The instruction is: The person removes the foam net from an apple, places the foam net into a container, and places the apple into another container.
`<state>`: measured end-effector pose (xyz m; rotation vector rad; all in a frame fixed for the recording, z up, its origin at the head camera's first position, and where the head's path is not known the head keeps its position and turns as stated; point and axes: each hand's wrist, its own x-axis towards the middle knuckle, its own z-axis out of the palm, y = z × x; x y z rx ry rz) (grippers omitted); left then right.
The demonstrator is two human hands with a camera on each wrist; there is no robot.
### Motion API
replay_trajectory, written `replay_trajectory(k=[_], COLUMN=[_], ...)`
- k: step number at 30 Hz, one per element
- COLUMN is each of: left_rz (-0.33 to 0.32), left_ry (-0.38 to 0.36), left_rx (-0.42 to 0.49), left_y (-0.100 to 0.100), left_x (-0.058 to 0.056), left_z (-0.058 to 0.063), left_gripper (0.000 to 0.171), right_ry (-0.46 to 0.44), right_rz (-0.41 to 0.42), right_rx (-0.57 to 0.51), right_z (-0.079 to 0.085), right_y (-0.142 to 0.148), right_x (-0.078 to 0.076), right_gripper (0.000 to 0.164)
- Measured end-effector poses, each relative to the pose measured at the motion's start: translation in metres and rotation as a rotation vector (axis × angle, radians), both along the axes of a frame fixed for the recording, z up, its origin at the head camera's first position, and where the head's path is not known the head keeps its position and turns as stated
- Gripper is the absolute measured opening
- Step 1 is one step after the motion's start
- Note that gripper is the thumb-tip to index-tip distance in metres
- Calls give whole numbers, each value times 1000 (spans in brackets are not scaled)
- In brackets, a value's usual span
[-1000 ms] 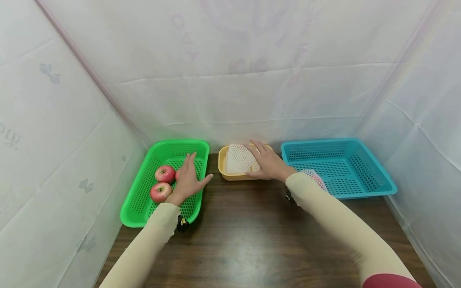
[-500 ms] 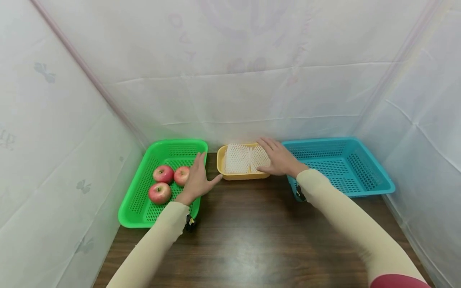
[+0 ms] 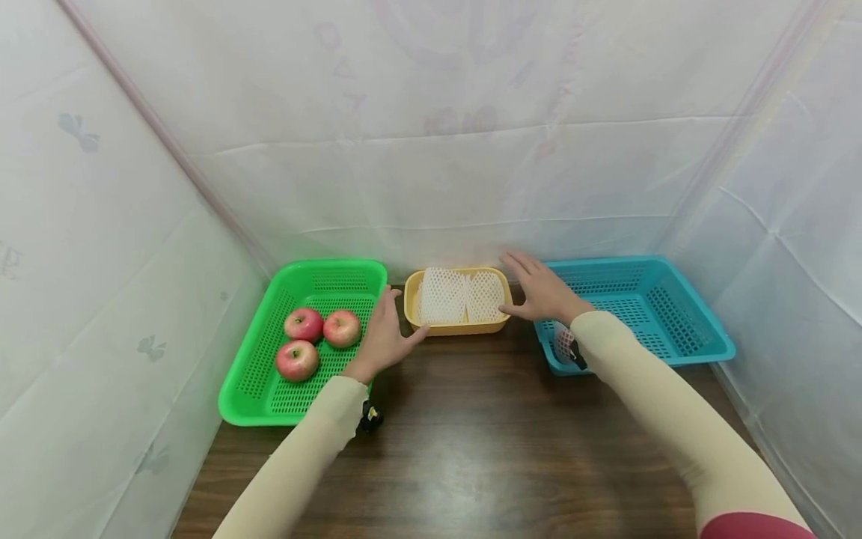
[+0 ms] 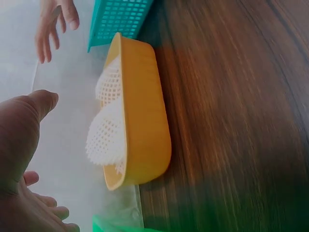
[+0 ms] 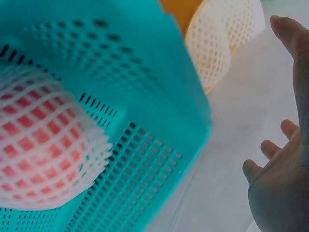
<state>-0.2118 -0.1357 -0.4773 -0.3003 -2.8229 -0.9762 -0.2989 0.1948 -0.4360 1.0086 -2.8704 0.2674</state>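
My left hand (image 3: 387, 337), fingers spread and holding nothing, hovers between the green basket (image 3: 232, 393) and the small yellow basket (image 3: 465, 329). Two white foam net sleeves (image 3: 444, 296) lie side by side in the yellow basket, their ends standing above its rim in the left wrist view. On the other side my right hand (image 3: 544, 292), also empty with thumb apart, hovers between the yellow basket and the blue basket (image 3: 700, 307). An apple in a foam net (image 5: 41, 145) sits in the blue basket; in the head view my right wrist partly covers it.
Three bare apples, one of them a red apple (image 3: 297, 361), lie in the green basket at the left. The baskets stand along the back of a dark wooden table (image 3: 458, 442). White sheeting (image 3: 431, 187) encloses the back and both sides.
Both hands have shifted to the right. The left has come away from over the green basket's apples, and the right has moved off the yellow basket, uncovering the foam nets.
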Motion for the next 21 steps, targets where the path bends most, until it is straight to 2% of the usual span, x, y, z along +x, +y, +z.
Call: replay_trajectory(k=[8,12,21], left_rz=[-26,-43,-64], left_ry=[-11,3,-9], left_rx=[46,72,134], left_y=[16,22,44], left_x=[-3,-4,-4], left_z=[-1,-2,-4], left_gripper=[93,88,88], right_ry=[-16,-31,-149], right_rz=[-44,-61,-131], right_rx=[19,14,4], right_z=[-1,1,3], right_y=[15,21,33], right_x=[-5,-5,-7], right_gripper=[98,97,92])
